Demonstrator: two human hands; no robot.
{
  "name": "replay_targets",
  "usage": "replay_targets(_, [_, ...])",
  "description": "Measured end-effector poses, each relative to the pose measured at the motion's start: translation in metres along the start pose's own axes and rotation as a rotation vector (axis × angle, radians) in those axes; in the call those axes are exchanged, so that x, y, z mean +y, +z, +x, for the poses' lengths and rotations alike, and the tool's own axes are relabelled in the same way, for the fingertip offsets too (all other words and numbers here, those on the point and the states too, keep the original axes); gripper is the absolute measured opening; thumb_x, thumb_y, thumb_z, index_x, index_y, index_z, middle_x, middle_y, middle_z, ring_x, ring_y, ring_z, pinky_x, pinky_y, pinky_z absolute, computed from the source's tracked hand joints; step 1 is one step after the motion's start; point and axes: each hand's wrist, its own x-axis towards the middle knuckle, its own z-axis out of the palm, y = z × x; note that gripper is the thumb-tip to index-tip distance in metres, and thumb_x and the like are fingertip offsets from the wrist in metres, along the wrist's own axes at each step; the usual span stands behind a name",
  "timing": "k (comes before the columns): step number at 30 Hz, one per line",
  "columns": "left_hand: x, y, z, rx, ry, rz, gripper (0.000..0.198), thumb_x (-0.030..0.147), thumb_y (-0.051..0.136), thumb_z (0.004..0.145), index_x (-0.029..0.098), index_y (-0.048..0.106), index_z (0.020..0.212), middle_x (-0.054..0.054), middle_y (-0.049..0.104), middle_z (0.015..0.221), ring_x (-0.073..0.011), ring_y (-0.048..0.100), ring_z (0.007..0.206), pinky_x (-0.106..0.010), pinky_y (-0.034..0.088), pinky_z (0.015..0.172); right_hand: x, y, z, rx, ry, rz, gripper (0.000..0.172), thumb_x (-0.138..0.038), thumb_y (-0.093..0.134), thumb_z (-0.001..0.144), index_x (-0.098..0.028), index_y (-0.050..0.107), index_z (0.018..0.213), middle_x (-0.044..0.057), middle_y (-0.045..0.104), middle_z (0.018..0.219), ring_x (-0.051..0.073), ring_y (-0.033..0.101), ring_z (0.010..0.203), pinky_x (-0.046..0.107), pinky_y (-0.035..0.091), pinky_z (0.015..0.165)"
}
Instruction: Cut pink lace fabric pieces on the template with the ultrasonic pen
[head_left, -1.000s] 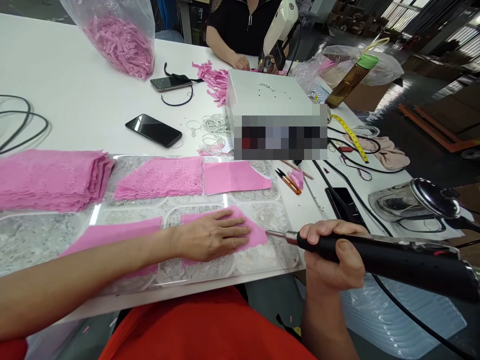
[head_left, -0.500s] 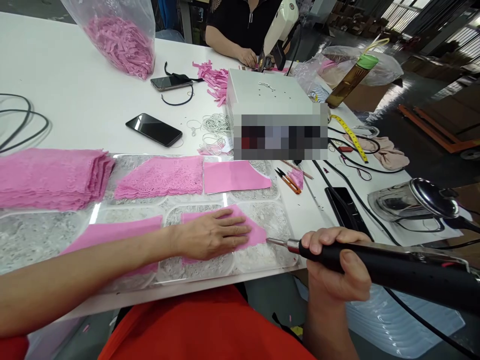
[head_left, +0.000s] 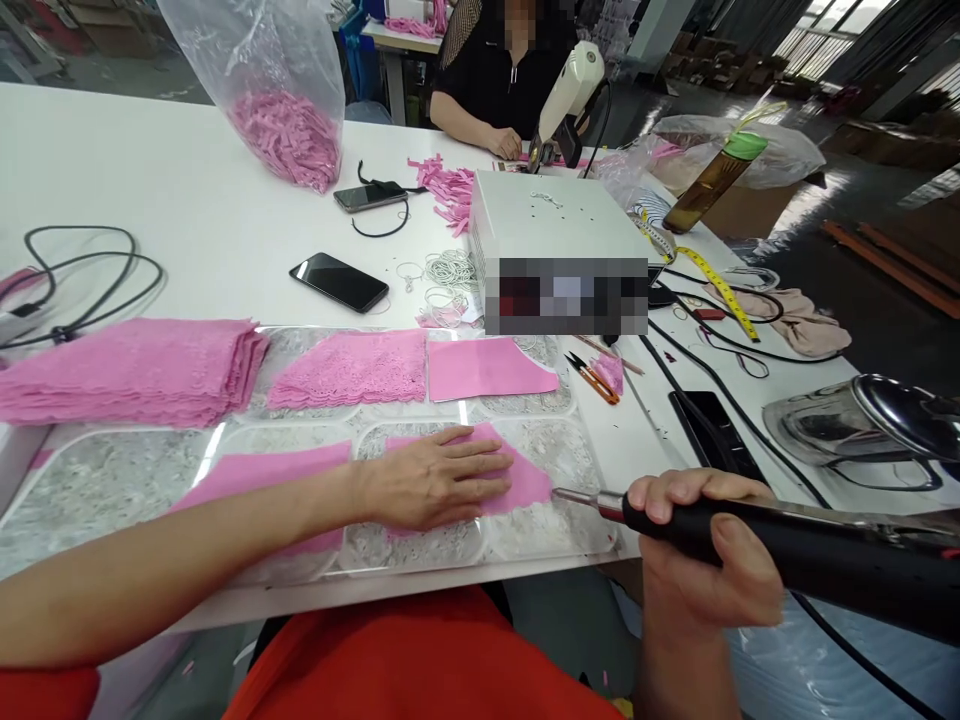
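Note:
My left hand lies flat, fingers stretched, over a pink fabric piece on the marbled mat. My right hand is wrapped round a black handheld tool with a slim metal tip. Its tip meets the right edge of that fabric piece. Under my left forearm lies another pink piece, partly hidden. Behind it, a lacy pink piece and a plain pink piece lie side by side. To the left rises a stack of pink lace pieces.
A grey box stands behind the mat. Thread snips, a yellow tape measure, cables and a metal pot are on the right. Phones and a bag of pink strips lie behind. Another person sits opposite.
My view has shifted, so the table's things appear lower and further right. My left hand still lies on the fabric, and the tool tip is still at its right edge.

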Motion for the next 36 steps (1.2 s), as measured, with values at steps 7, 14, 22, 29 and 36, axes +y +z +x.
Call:
replay_targets(7, [0.0, -0.003, -0.022, -0.003, -0.086, 0.048, 0.042, 0.036, 0.036, 0.105, 0.016, 0.05, 0.14, -0.01, 0.048, 0.148, -0.0249, 0.037, 0.143, -0.049, 0.017, 0.122, 0.009, 0.015, 0.006, -0.003, 0.007, 0.034, 0.013, -0.026, 0.065, 0.067, -0.019, 0.06, 0.077, -0.002, 0.058, 0.064, 0.011, 0.052, 0.045, 0.031, 0.048, 0.046])
replay_targets(14, [-0.002, 0.002, -0.024, -0.014, -0.102, 0.079, 0.04, 0.037, 0.038, 0.104, 0.019, 0.054, 0.136, -0.009, 0.047, 0.148, -0.0243, 0.039, 0.142, -0.05, 0.018, 0.122, 0.018, 0.023, 0.011, -0.012, 0.009, 0.014, 0.011, -0.024, 0.062, 0.067, -0.018, 0.061, 0.077, -0.002, 0.06, 0.064, 0.012, 0.054, 0.046, 0.033, 0.05, 0.046])
replay_targets(22, [-0.003, 0.004, -0.026, 0.029, -0.092, 0.12, 0.038, 0.034, 0.039, 0.104, 0.018, 0.053, 0.136, -0.01, 0.048, 0.148, -0.0251, 0.04, 0.14, -0.051, 0.02, 0.121, 0.029, 0.048, 0.02, -0.057, -0.012, 0.017, 0.013, -0.023, 0.064, 0.07, -0.019, 0.061, 0.082, -0.003, 0.06, 0.069, 0.012, 0.057, 0.051, 0.035, 0.053, 0.054])
replay_targets(29, [-0.004, 0.006, -0.026, 0.04, -0.077, 0.143, 0.039, 0.035, 0.036, 0.105, 0.018, 0.053, 0.136, -0.01, 0.049, 0.147, -0.0254, 0.042, 0.139, -0.051, 0.019, 0.12, 0.039, 0.068, 0.019, -0.144, -0.016, 0.027, 0.011, -0.021, 0.063, 0.075, -0.02, 0.06, 0.085, -0.003, 0.059, 0.074, 0.011, 0.058, 0.055, 0.034, 0.054, 0.058])
replay_targets(36, [-0.003, 0.008, -0.026, 0.047, -0.085, 0.154, 0.039, 0.037, 0.035, 0.105, 0.019, 0.053, 0.135, -0.008, 0.05, 0.146, -0.0283, 0.041, 0.139, -0.053, 0.023, 0.118, 0.047, 0.075, 0.019, -0.183, -0.035, 0.012, 0.012, -0.022, 0.064, 0.076, -0.021, 0.059, 0.086, -0.004, 0.059, 0.074, 0.011, 0.059, 0.055, 0.033, 0.054, 0.059])
